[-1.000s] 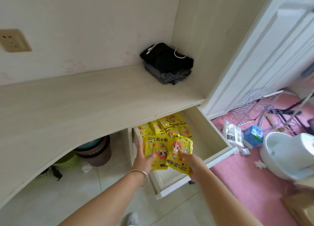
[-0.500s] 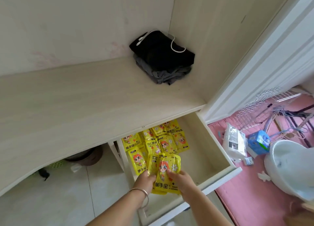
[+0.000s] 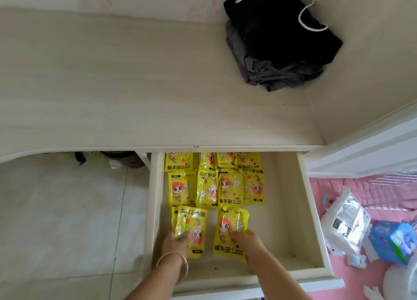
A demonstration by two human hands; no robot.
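Observation:
An open white drawer (image 3: 291,209) under the desk holds several yellow hand-warmer packets (image 3: 216,186), laid in rows at its back left. In the front row lie two more. My left hand (image 3: 174,243), a bangle on its wrist, grips the lower left edge of the left front packet (image 3: 194,227). The fingers of my right hand (image 3: 247,240) lie flat on top of the right front packet (image 3: 230,223), which rests on the drawer floor. Both hands are blurred.
A pale wooden desk top (image 3: 135,85) runs above the drawer, with a folded pile of black and grey clothes (image 3: 277,40) in its back right corner. Right of the drawer, a white bag (image 3: 345,223) and a blue pack (image 3: 392,241) lie on pink bedding. Tiled floor lies left.
The two packets I held together over the drawer are now apart and down in its front row. My view has moved closer and tilted downwards.

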